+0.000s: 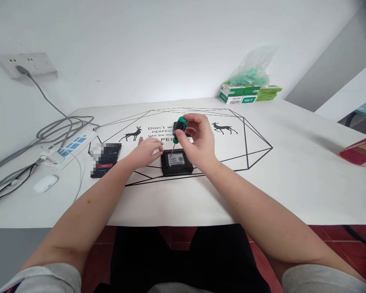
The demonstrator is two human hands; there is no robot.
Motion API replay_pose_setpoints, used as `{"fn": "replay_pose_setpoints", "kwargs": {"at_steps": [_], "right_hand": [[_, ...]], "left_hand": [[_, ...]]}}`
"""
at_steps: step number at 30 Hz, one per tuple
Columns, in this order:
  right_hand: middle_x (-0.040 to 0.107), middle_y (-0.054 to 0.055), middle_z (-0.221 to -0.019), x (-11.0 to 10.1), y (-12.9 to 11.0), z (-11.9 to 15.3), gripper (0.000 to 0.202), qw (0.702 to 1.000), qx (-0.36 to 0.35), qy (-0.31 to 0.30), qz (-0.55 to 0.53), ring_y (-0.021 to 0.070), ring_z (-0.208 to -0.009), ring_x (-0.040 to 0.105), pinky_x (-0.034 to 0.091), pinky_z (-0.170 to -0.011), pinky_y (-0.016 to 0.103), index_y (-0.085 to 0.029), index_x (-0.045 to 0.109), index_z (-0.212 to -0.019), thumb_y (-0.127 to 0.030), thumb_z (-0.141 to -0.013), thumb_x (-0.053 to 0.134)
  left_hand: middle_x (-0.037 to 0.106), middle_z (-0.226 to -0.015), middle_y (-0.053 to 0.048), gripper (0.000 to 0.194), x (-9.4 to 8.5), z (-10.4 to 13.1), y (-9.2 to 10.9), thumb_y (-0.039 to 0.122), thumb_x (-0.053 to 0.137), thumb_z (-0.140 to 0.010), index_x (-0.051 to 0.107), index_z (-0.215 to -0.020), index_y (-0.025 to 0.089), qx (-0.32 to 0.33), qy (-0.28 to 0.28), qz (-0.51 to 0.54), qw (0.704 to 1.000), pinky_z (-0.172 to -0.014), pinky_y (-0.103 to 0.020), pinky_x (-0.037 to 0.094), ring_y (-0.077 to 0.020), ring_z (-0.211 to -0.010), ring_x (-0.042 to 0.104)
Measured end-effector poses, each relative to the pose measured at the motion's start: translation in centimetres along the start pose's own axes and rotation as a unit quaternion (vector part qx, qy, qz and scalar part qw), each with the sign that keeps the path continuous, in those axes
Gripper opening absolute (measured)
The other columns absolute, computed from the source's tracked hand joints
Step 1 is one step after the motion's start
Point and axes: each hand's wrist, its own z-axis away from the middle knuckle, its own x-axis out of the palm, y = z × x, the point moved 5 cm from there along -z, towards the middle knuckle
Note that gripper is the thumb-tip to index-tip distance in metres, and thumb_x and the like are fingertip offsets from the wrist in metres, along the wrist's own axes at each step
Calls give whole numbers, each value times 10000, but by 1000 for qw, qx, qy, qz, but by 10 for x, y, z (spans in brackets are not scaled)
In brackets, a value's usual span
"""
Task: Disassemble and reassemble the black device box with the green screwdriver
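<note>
A flat black square box (177, 170) lies on the table in front of me, a white printed label (176, 159) facing up. My right hand (201, 142) grips a screwdriver (180, 127) by its green and black handle. Its thin shaft slants down, and the tip meets the label's upper left part. At the box's left edge, my left hand (147, 153) has curled fingers, thumb and forefinger tips against the side. Something dark shows behind the screwdriver, mostly hidden by my right hand. A small pinkish item sticks up behind my left hand; I cannot make out what it is.
To the left are a phone (106, 160), a white earbud case (45, 183), a power strip (76, 146) and coiled grey cables (61, 126). Green and white boxes (239, 93) with a plastic bag (253, 69) stand against the wall. A red package (361, 151) sits far right.
</note>
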Motion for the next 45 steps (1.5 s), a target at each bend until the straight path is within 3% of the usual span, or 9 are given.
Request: {"fn": "replay_pose_setpoints", "kwargs": {"at_steps": [3, 7, 16, 21, 25, 31, 35, 39, 45], "right_hand": [[660, 64, -1220, -5, 5, -4, 312, 1000, -2, 21, 13, 223, -1058, 668, 633, -855, 399, -312, 586, -1242, -334, -954, 705], [663, 58, -1227, -10, 10, -7, 301, 999, -14, 31, 39, 222, -1073, 674, 629, -861, 396, -318, 584, -1250, -322, -965, 681], [658, 48, -1237, -20, 17, -16, 333, 996, 8, 45, 83, 220, -1081, 675, 629, -813, 376, -320, 570, -1251, -308, -935, 674], [690, 43, -1158, -37, 34, -28, 316, 982, 52, 43, 175, 208, -932, 660, 608, -806, 407, -288, 630, -1180, -248, -868, 661], [694, 66, -1095, -53, 65, -35, 290, 957, 109, 10, 267, 226, -893, 644, 587, -952, 500, -242, 664, -1100, -197, -815, 644], [676, 148, -1134, -81, 104, -38, 285, 904, 203, -11, 376, 311, -1103, 656, 518, -1076, 509, -184, 695, -1089, -151, -812, 642], [649, 166, -1163, -94, 121, -35, 344, 861, 268, -56, 428, 321, -1125, 642, 522, -1063, 475, -152, 706, -1156, -141, -814, 664], [611, 190, -1301, -101, 134, -27, 429, 814, 329, -108, 466, 310, -1123, 641, 551, -990, 428, -148, 694, -1248, -154, -819, 694], [637, 211, -1329, -103, 147, -22, 436, 784, 356, -148, 487, 302, -1096, 656, 559, -953, 408, -122, 700, -1271, -163, -837, 692]], "left_hand": [[725, -1311, -128, 235, 3, -5, -17, 230, 522, -1021, 757, -1012, 216, -44, 35, -63, 996, -1191, -546, 444, -330, -1310, 596], [739, -1283, -139, 276, 10, -8, -28, 208, 516, -1023, 792, -1033, 210, -75, 28, -116, 990, -1101, -544, 502, -357, -1249, 625], [771, -1245, -133, 306, 17, -12, -34, 159, 528, -1040, 830, -1081, 178, -99, 36, -163, 981, -1036, -489, 526, -342, -1186, 662], [769, -1237, -144, 323, 18, -12, -35, 192, 514, -1058, 836, -1079, 179, -98, 35, -166, 981, -1026, -488, 526, -344, -1185, 662], [762, -1265, -148, 304, 17, -12, -37, 216, 536, -1052, 822, -1142, 163, -109, 28, -166, 980, -1051, -490, 517, -349, -1204, 656], [742, -1300, -178, 384, -1, -6, -46, 119, 464, -1028, 783, -1238, 155, -184, 67, -180, 964, -1056, -487, 510, -359, -1242, 648], [725, -1276, -222, 374, -14, 1, -53, 198, 437, -1060, 746, -1258, 126, -285, 84, -210, 931, -970, -485, 549, -393, -1216, 662], [718, -1266, -254, 407, -14, 7, -58, 353, 469, -1072, 715, -1279, 102, -363, 57, -187, 911, -910, -480, 575, -411, -1159, 702], [760, -1196, -246, 443, -12, 7, -63, 403, 450, -1065, 725, -1245, 106, -398, 40, -140, 906, -903, -470, 580, -409, -1125, 732]]}}
